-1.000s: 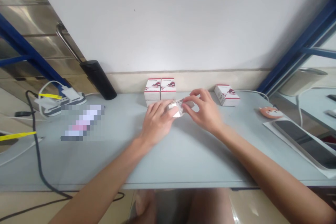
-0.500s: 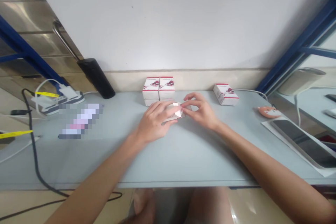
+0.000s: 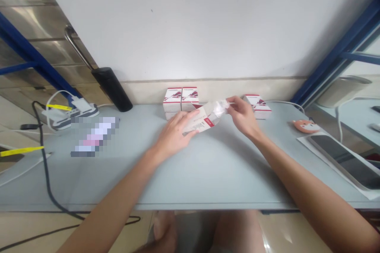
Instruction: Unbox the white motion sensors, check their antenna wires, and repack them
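My left hand (image 3: 178,132) is wrapped round a small white and red cardboard box (image 3: 200,122), which is tilted with its open end to the right. Out of that end comes a clear plastic bag (image 3: 219,108); its contents cannot be made out. The fingers of my right hand (image 3: 242,114) pinch the bag's far end. Behind my left hand stand stacked white and red boxes (image 3: 181,97), side by side near the wall. Another such box (image 3: 260,106) is partly hidden behind my right hand.
On the left lie a phone with a blurred screen (image 3: 95,138), a power strip (image 3: 74,114) and a black cable (image 3: 44,162). A black cylinder (image 3: 113,89) leans near the wall. To the right are an orange animal-faced object (image 3: 307,125) and a dark flat device (image 3: 341,158) on white paper.
My right hand has moved right, drawing the clear plastic bag partly out of the box. The box in my left hand has tilted, and more of its printed side shows.
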Motion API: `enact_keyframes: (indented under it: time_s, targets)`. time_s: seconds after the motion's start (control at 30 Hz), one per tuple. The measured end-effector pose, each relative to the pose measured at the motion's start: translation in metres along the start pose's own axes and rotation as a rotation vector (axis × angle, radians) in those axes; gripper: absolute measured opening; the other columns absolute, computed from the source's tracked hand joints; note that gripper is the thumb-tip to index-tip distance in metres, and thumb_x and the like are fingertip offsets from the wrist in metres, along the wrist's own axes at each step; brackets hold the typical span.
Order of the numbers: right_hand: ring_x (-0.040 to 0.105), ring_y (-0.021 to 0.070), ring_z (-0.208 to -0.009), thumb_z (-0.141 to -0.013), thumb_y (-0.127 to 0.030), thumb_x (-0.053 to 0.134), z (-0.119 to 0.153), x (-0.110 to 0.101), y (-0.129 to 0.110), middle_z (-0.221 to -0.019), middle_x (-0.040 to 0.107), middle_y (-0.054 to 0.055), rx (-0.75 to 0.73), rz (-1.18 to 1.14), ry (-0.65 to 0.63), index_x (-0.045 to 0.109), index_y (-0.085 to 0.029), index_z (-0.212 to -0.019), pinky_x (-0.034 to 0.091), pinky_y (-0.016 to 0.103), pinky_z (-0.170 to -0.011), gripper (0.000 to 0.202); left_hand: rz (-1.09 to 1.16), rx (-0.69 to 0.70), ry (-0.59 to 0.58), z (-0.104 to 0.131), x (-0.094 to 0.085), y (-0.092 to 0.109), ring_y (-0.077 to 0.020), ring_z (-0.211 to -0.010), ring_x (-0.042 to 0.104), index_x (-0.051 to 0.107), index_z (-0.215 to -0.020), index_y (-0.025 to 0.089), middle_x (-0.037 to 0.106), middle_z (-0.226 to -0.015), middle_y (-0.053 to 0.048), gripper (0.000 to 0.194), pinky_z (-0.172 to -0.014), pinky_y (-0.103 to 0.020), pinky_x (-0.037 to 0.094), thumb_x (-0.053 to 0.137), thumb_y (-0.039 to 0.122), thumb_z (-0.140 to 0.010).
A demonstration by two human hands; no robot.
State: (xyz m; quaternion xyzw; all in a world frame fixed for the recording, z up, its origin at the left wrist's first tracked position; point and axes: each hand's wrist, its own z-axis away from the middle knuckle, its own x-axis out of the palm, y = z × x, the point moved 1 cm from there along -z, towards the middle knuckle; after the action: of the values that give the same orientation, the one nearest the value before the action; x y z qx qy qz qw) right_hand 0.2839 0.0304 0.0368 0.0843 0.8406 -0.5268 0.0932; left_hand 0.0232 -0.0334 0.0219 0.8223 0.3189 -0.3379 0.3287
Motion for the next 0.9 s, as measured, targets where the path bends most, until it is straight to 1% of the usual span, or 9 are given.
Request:
enact_keyframes:
  time_s: [0.07,0.17,0.27,0.37,0.5,0.6,0.7,0.83,0.9]
  targets:
    - [0.066,0.0179,-0.080,-0.087,-0.034,0.063,-0.003,-0.005,0.003,-0.092,0.070,0.001,0.052,-0.141,0.062,0.062,-0.024,-0.094,0.056,0.033,-0.072,0.012,-0.049,0.044,-0.008,0.000,-0.003,0.000,-0.0276,-0.123,0.061,0.051,-0.154,0.030,0.066,-0.132,-0.008,0.059,-0.109,-0.049,0.049,0.066,0.023,-0.098]
    - [0.060,0.0152,-0.064,-0.083,-0.033,0.065,-0.010,-0.016,0.006,-0.081,0.066,-0.002,0.095,-0.256,0.184,0.056,-0.026,-0.089,0.052,0.028,-0.054,0.013,-0.194,0.107,-0.049,0.000,-0.009,-0.004,-0.0327,-0.133,0.051,0.059,-0.150,0.031,0.061,-0.143,-0.010,0.057,-0.114,-0.055,0.041,0.069,0.020,-0.095]
    - [0.055,0.0142,-0.056,-0.082,-0.031,0.065,-0.016,-0.025,0.008,-0.074,0.061,-0.002,0.170,-0.246,0.310,0.055,-0.026,-0.083,0.048,0.027,-0.046,0.012,-0.327,0.159,-0.068,0.001,-0.015,-0.007,-0.0387,-0.140,0.042,0.065,-0.145,0.035,0.053,-0.154,-0.009,0.056,-0.115,-0.063,0.033,0.069,0.016,-0.093]
    - [0.055,0.0148,-0.056,-0.081,-0.030,0.062,-0.017,-0.025,0.008,-0.072,0.060,0.000,0.271,-0.306,0.389,0.056,-0.025,-0.079,0.046,0.026,-0.042,0.008,-0.349,0.151,0.003,0.001,-0.018,0.000,-0.0390,-0.136,0.043,0.070,-0.139,0.035,0.057,-0.149,-0.011,0.052,-0.112,-0.062,0.032,0.065,0.011,-0.093]
    - [0.055,0.0136,-0.060,-0.077,-0.026,0.061,-0.010,-0.010,-0.001,-0.073,0.058,0.000,0.343,-0.482,0.266,0.056,-0.023,-0.075,0.045,0.024,-0.043,0.006,-0.128,0.072,0.146,0.003,-0.006,0.027,-0.0326,-0.127,0.052,0.068,-0.137,0.032,0.063,-0.136,-0.010,0.042,-0.110,-0.053,0.038,0.064,0.020,-0.097]
    - [0.049,0.0121,-0.054,-0.076,-0.022,0.060,0.001,0.003,-0.015,-0.065,0.051,-0.001,0.405,-0.553,0.118,0.051,-0.022,-0.068,0.041,0.023,-0.042,0.012,0.060,0.034,0.082,0.006,0.010,0.039,-0.0296,-0.133,0.054,0.047,-0.155,0.030,0.060,-0.143,-0.012,0.057,-0.115,-0.049,0.040,0.063,0.030,-0.101]
    - [0.043,0.0109,-0.050,-0.078,-0.021,0.059,0.011,0.012,-0.027,-0.060,0.048,-0.001,0.466,-0.584,-0.008,0.050,-0.022,-0.066,0.038,0.023,-0.043,0.015,0.175,0.003,0.027,0.010,0.019,0.038,-0.0297,-0.144,0.049,0.031,-0.163,0.031,0.052,-0.155,-0.013,0.071,-0.120,-0.048,0.039,0.065,0.032,-0.100]
    - [0.042,0.0104,-0.050,-0.078,-0.022,0.061,0.017,0.017,-0.034,-0.061,0.050,-0.001,0.507,-0.618,-0.071,0.053,-0.021,-0.069,0.038,0.023,-0.045,0.012,0.226,-0.042,-0.045,0.010,0.016,0.035,-0.0314,-0.156,0.037,0.021,-0.167,0.031,0.037,-0.170,-0.013,0.084,-0.127,-0.049,0.034,0.069,0.039,-0.098]
    - [0.041,0.0104,-0.051,-0.076,-0.021,0.059,0.018,0.019,-0.035,-0.062,0.051,-0.001,0.503,-0.641,-0.076,0.054,-0.021,-0.069,0.039,0.022,-0.046,0.008,0.208,-0.022,-0.040,0.009,0.013,0.041,-0.0337,-0.159,0.032,0.025,-0.166,0.028,0.037,-0.170,-0.014,0.086,-0.128,-0.051,0.032,0.072,0.042,-0.096]
